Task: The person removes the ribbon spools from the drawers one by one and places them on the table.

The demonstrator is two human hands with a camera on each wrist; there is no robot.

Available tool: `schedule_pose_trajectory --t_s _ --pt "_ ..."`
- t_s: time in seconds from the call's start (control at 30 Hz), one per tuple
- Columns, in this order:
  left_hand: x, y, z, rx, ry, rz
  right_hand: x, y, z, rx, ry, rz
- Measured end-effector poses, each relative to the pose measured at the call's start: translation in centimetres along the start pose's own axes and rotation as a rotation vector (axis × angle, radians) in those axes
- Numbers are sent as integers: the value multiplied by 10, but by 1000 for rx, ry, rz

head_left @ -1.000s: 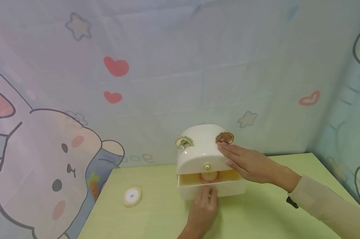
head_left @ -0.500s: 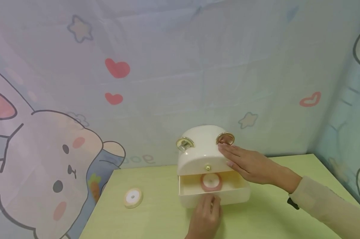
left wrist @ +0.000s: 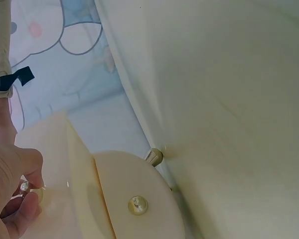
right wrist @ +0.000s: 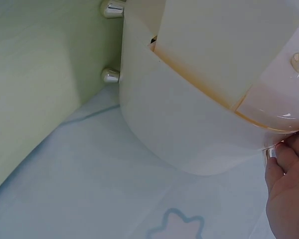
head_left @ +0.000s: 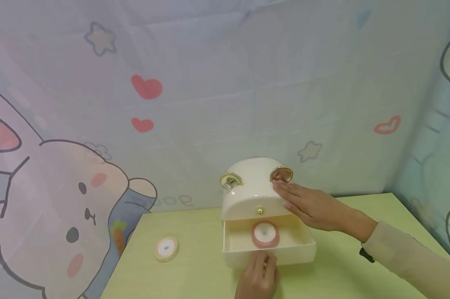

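Step, seemingly: opening drawer point(head_left: 296, 256) | left hand point(head_left: 258, 277) pinches its knob point(left wrist: 24, 187); right hand point(head_left: 314, 208), fingers straight, rests on box point(head_left: 252, 178) near back edge of table point(head_left: 195, 274) | pink-rimmed spool point(head_left: 265, 234) inside drawer | next likely calls for releasing knob

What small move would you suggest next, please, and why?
I would perhaps release the drawer knob from the left grip: the white drawer stands well open, the pink ribbon spool inside lies in plain view, and the right grip rests against the eared box, so further pulling seems unneeded.
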State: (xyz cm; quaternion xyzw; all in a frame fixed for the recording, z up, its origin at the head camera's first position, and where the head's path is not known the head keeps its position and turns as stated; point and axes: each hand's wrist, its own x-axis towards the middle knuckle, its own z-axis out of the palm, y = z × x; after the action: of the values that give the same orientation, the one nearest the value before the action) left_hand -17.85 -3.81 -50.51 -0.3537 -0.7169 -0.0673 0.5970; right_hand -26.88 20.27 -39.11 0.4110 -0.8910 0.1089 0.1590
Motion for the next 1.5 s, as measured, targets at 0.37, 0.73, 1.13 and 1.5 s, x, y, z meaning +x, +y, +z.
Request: schedule_pose_trajectory --t_s 0.37,0.73,1.13,1.5 --pt "-1 4 -9 -17 18 31 0 -1 -2 14 -4 11" --pt "-11 12 -24 -54 -50 3 0 -1 0 16 -13 21" --pt "-17 19 -31 -99 -85 -32 0 -1 -1 13 -13 22" --pt "-17 31 -45 -123 -238 -167 -1 -3 -1 21 -17 32"
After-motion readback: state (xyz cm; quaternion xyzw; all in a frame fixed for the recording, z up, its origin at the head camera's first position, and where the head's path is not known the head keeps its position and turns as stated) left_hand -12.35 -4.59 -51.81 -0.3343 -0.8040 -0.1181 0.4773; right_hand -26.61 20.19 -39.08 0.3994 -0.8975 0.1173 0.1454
